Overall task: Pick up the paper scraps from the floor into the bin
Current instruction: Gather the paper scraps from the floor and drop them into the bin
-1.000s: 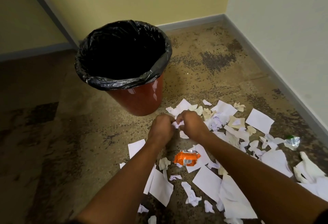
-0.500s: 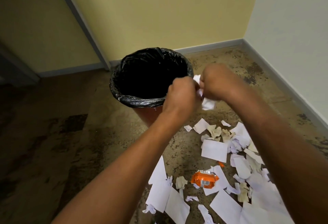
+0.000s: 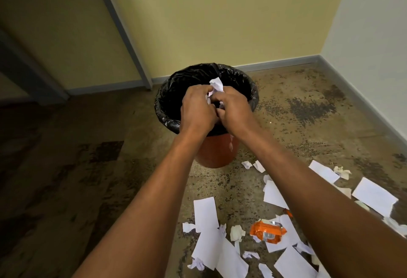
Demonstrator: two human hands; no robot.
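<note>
A red bin (image 3: 217,152) lined with a black bag (image 3: 167,92) stands on the floor near the corner. Both my hands are held together right over its opening. My left hand (image 3: 197,109) and my right hand (image 3: 234,107) together clutch a bunch of white paper scraps (image 3: 217,87), which sticks up between the fingers. Several more white paper scraps (image 3: 206,214) lie scattered on the floor at the lower right, in front of the bin.
An orange snack wrapper (image 3: 267,232) lies among the scraps. Yellow wall (image 3: 220,13) behind the bin, white wall (image 3: 374,35) to the right, both with grey skirting. A grey door frame (image 3: 120,26) stands at the left. The floor is stained terrazzo.
Both hands rose from the floor with the gathered scraps and moved left and forward, from beside the bin's rim to directly over its opening. The view lifted with them.
</note>
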